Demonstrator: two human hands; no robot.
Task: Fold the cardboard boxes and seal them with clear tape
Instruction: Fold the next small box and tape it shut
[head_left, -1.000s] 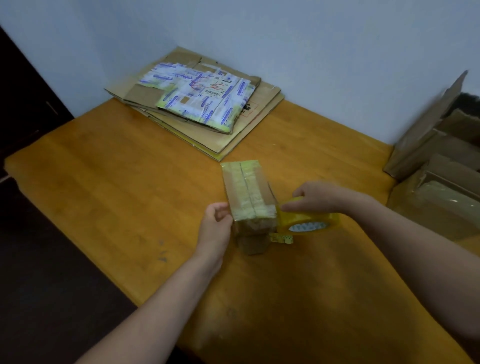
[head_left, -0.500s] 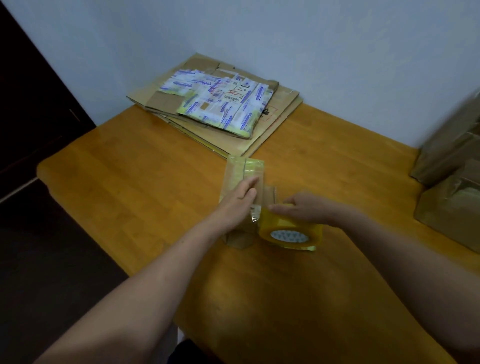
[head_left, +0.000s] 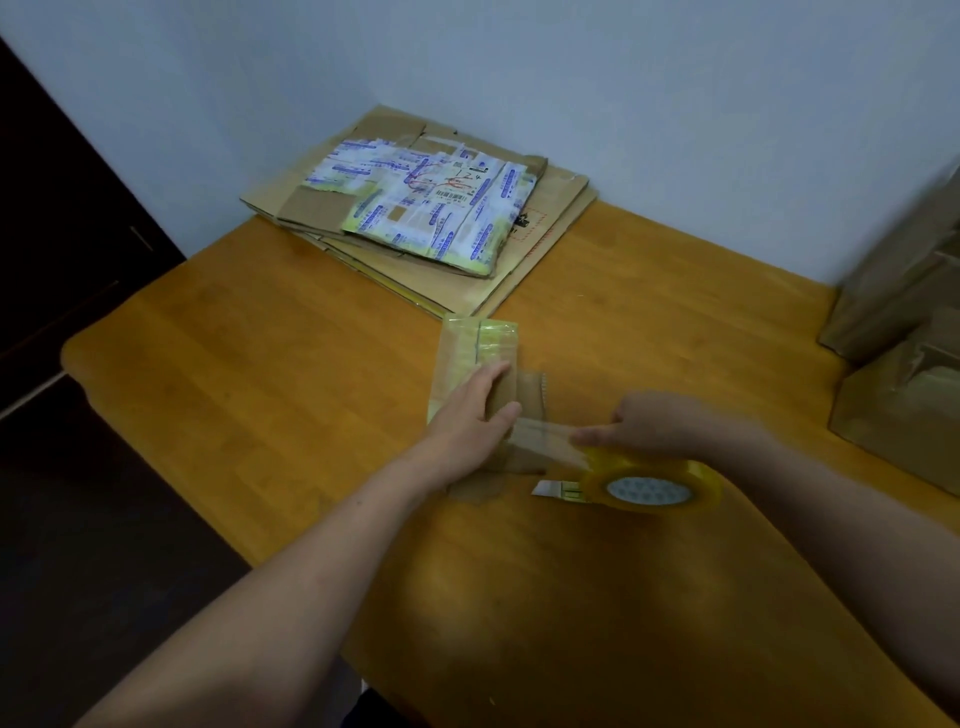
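Note:
A small cardboard box (head_left: 478, 348), wrapped partly in yellowish tape, lies in the middle of the wooden table (head_left: 260, 364). My left hand (head_left: 467, 421) presses flat on the box's near end, fingers straight. My right hand (head_left: 660, 426) grips a yellow-tinted roll of clear tape (head_left: 649, 486) just right of the box. A stretched strip of tape (head_left: 550, 441) runs from the roll to the box under my left fingers. The roll's loose end (head_left: 556, 489) sticks out to the left.
A stack of flattened cardboard boxes (head_left: 540, 234), the top one covered with printed labels (head_left: 431, 208), lies at the back of the table against the wall. Folded cardboard boxes (head_left: 904, 364) stand at the right edge. The table's left edge drops to a dark floor.
My left hand went from the box's left side onto its top. My right hand pulled the roll right and toward me, drawing out a strip of tape.

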